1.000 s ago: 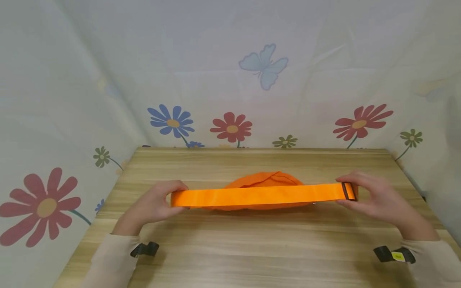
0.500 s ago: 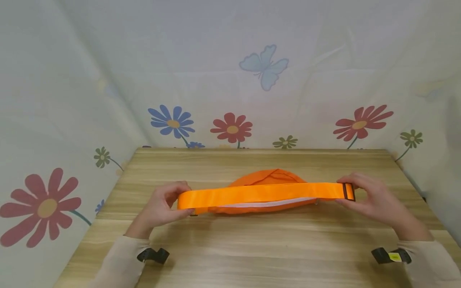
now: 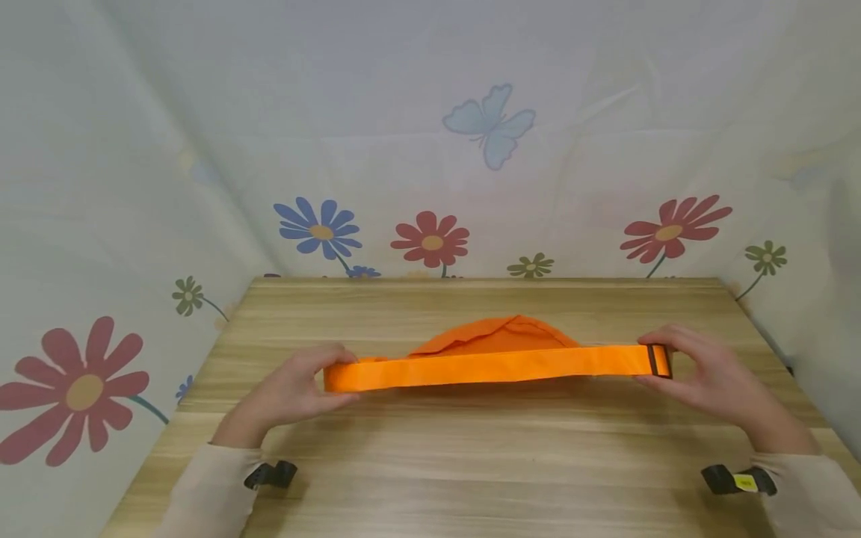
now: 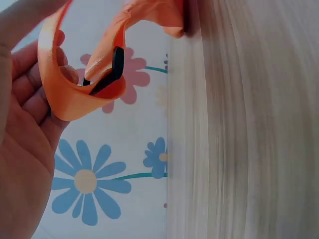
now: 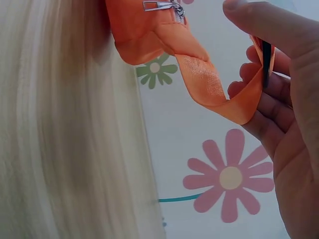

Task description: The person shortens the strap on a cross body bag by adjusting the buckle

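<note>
An orange waist bag (image 3: 504,338) is held over the wooden table by its strap (image 3: 484,368), which stretches nearly level between both hands in the head view. The left hand (image 3: 289,388) pinches the strap's looped left end between thumb and fingers. Inside that loop, the left wrist view shows a black buckle (image 4: 110,74). At the other end the right hand (image 3: 716,377) grips the strap beside a black slider (image 3: 659,360). A silver zipper pull (image 5: 157,6) hangs on the bag's side in the right wrist view. The strap hides the bag's lower front in the head view.
The wood-grain table (image 3: 471,463) lies under both hands. Behind it and at its sides hangs a pale curtain (image 3: 377,134) printed with flowers and a butterfly. Black bands (image 3: 270,474) circle the wrists over light sleeves.
Half a second ago the left hand was further right with a white zipper showing below the strap. The hand has moved left, the strap is straighter, and the zipper is hidden.
</note>
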A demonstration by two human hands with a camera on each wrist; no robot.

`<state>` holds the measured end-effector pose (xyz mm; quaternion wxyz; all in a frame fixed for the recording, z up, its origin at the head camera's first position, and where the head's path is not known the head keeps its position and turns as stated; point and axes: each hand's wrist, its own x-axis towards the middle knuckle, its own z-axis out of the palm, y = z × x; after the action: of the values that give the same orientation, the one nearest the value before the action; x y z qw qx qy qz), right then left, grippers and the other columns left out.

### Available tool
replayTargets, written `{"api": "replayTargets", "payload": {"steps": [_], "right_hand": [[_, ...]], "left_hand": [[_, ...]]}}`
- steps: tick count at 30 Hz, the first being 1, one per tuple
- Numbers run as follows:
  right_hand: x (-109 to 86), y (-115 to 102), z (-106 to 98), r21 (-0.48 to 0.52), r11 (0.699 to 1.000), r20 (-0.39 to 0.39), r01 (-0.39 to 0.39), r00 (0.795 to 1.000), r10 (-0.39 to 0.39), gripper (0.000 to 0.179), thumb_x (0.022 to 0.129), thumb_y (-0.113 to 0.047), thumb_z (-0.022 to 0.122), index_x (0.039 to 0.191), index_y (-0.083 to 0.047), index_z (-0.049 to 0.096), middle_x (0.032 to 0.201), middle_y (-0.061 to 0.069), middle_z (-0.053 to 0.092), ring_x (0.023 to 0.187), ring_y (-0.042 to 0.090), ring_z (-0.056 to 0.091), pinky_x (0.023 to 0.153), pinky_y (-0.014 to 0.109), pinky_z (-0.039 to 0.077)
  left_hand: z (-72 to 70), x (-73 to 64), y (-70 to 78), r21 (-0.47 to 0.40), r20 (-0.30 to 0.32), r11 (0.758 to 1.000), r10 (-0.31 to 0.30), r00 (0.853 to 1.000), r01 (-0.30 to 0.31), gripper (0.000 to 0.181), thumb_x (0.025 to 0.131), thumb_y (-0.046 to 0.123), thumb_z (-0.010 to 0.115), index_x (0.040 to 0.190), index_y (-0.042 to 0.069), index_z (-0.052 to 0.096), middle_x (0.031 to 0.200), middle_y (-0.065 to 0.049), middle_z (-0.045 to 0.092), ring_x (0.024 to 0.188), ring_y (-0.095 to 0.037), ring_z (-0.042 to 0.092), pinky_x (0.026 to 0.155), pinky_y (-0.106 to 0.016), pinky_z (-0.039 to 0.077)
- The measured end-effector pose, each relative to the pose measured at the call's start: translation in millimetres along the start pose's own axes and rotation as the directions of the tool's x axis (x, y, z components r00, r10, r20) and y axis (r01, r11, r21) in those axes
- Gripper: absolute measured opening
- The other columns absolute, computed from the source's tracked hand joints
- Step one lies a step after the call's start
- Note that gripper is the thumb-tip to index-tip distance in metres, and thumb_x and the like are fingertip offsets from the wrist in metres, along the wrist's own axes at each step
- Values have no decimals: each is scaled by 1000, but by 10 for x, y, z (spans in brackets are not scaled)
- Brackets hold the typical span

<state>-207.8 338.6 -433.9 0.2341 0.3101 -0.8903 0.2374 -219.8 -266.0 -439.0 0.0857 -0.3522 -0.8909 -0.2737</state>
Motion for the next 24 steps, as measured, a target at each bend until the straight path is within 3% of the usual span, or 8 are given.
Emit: {"api": "replayTargets", "payload": {"steps": [4, 8, 10, 15, 24], "right_hand": [[14, -9, -47, 24, 999, 6, 37, 999, -37, 63, 63, -17, 105, 119, -12, 76, 107, -2, 75, 92, 1, 59, 88, 3, 48], [30, -32, -83, 31, 998, 16, 62, 998, -63, 58, 73, -33, 102, 121, -12, 75, 107, -3, 75, 92, 2, 59, 89, 4, 48], [35, -53, -97, 22, 998, 21, 63, 998, -63, 57, 73, -27, 102, 121, -12, 76, 107, -5, 75, 92, 2, 59, 90, 4, 47], [48, -110, -120, 28, 998, 11, 47, 999, -48, 60, 66, 5, 95, 120, -11, 77, 103, -9, 73, 89, 1, 57, 90, 4, 46], [47, -102, -137, 60, 998, 12, 29, 1000, -29, 52, 69, 12, 90, 110, -17, 78, 98, -13, 72, 87, -2, 57, 85, 5, 47]], "left_hand": [[-40, -3, -48, 24, -7, 1000, 18, 1000, -17, 28, 91, 15, 88, 116, 18, 76, 107, 9, 75, 94, -10, 67, 89, -40, 64], [-76, 11, -103, 42, -43, 998, 58, 997, -57, 23, 95, 8, 82, 115, 18, 78, 101, 12, 73, 87, -4, 63, 84, -35, 63], [-88, 16, -125, 57, -54, 996, 66, 996, -63, 24, 94, 7, 82, 115, 18, 78, 102, 12, 74, 87, -2, 63, 84, -35, 63], [-95, 10, -159, 67, -62, 997, 45, 997, -41, 28, 92, 7, 84, 118, 17, 78, 108, 8, 78, 91, -6, 67, 87, -39, 64], [-101, 32, -192, 57, -70, 997, 51, 996, -47, 25, 91, 5, 85, 111, 19, 80, 104, 10, 78, 89, -4, 67, 84, -35, 65]]}}
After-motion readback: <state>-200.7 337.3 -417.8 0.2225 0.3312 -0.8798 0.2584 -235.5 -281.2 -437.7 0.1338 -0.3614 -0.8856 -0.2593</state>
